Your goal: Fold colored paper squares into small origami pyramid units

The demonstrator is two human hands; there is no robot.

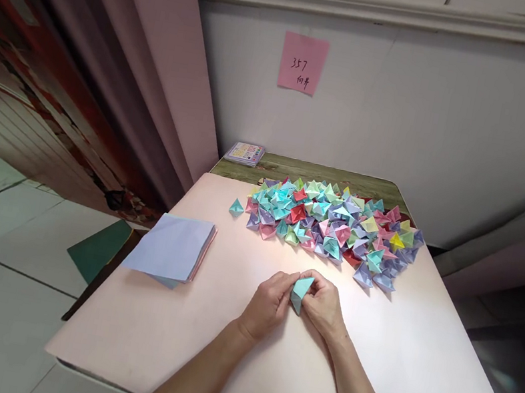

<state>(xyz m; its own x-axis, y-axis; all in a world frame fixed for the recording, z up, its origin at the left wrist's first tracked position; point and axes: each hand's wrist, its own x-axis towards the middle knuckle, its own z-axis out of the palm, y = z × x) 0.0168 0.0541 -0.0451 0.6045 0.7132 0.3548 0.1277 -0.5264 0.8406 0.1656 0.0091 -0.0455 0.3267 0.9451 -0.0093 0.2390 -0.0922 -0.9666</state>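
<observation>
Between my two hands is a small folded paper piece in mint green, held just above the table. My left hand pinches its left side, and the fingers of my right hand close on its right side. Parts of the paper are covered by my fingers. Beyond my hands lies a heap of folded paper boats in blue, purple, pink, red, green and yellow. One teal paper boat sits apart, to the left of the heap.
On the left of the pale pink table lies a stack of square paper, lavender on top. A packet rests at the far left corner. Behind, a pink note is stuck to the wall; a curtain hangs at left.
</observation>
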